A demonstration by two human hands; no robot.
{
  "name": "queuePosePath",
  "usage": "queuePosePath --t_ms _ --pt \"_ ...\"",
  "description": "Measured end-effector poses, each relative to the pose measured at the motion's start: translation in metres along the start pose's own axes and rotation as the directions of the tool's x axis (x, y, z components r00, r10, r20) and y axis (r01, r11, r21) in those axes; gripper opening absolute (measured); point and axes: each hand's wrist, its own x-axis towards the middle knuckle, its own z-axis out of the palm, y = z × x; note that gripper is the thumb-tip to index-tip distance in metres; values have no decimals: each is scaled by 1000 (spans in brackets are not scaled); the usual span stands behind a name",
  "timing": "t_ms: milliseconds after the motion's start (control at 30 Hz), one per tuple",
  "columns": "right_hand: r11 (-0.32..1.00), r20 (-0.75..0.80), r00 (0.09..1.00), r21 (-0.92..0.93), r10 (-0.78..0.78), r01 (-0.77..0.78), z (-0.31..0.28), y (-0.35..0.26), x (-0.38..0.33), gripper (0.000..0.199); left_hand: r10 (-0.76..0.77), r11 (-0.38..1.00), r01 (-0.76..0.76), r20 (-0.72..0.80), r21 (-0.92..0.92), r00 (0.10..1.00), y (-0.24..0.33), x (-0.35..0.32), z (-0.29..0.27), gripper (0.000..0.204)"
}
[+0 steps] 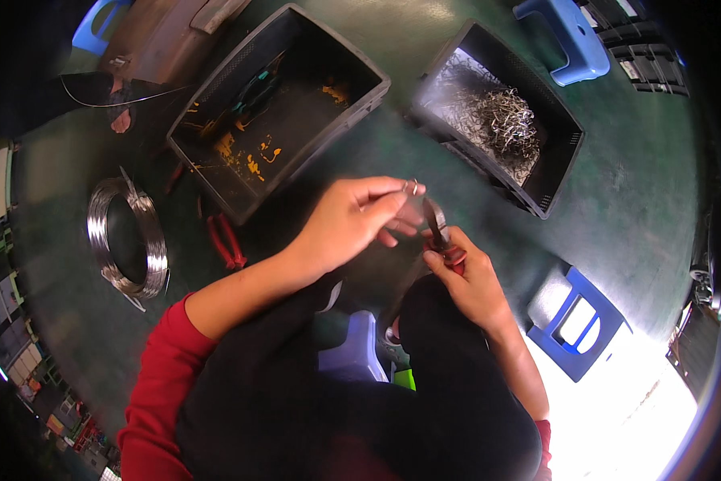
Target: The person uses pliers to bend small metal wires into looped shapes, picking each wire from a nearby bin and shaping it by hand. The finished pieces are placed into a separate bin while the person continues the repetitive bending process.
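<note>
L grip (348, 216) = thumb-&-finger pinch, closed on a small bent wire pc (413, 188); pc is up in the air on the wearer's side of the metal-pcs bin (489, 172), just off its near-left wall. R grip (474, 284) wrapped round red-handled pliers (454, 256), also wearer's side of that bin. Plier tip is right by the pc; can't tell if touching, or if jaws are parted.

Risks, my read: pc is tiny & held by fingertips only, so a sideways nudge from the tool could spin it or flick it out, prob. lost on the floor (641, 200). L fingertips v. close to plier tip: slip or hasty squeeze = nipped skin. No support under pc, so wrist wobble may make tool bite the wrong spot. Wire coil (97, 224), far L of bin, has loose ends; could snag a sleeve. Spare pliers (226, 240), also L of bin: might get kicked. Orange-scrap bin (316, 152), next L of bin: flicked pc could vanish inside.
</note>
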Motion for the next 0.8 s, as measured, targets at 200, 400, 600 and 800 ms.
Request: queuePosePath --t_ms 200,400,600,800 --pt "999 20 999 42 34 -35 -5 8 10 30 -105 971 95 -33 -221 994 -5 8 -12 42" --pt "1000 -7 1000 21 20 -20 -6 4 6 29 -130 943 127 11 -306 991 -8 7 -16 54" --pt "999 -29 999 -38 15 -16 -10 7 5 27 -131 953 128 10 -276 991 -9 10 -9 57" --pt "1000 -44 999 -25 -6 5 -11 14 2 27 -121 965 127 38 -231 992 -12 9 -14 51"
